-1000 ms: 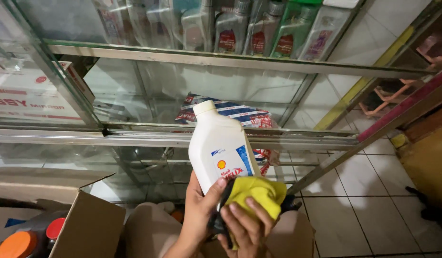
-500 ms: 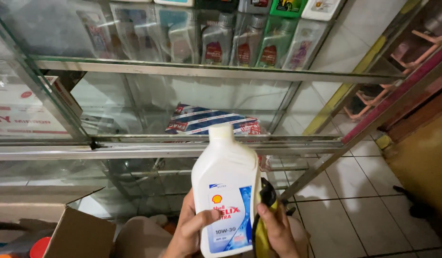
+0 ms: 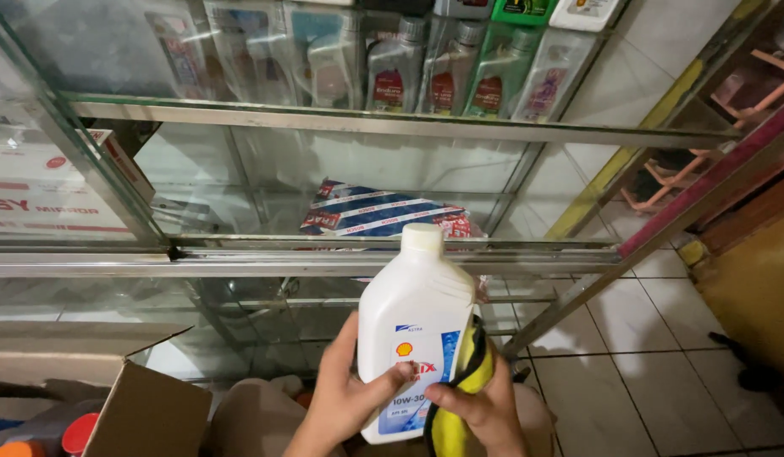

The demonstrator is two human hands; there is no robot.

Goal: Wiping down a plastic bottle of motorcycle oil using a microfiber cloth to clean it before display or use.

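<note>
White bottle (image 3: 413,338) upright in both hands, left (image 3: 345,393), right (image 3: 485,406) with yellow cloth (image 3: 464,398)

glass shelf (image 3: 392,127) of bottles (image 3: 443,63), striped packet (image 3: 379,218), cardboard box (image 3: 146,410)

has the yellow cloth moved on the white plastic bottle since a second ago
Yes. The yellow cloth has slid off the white plastic bottle's front to its right edge, under the right hand.
</note>
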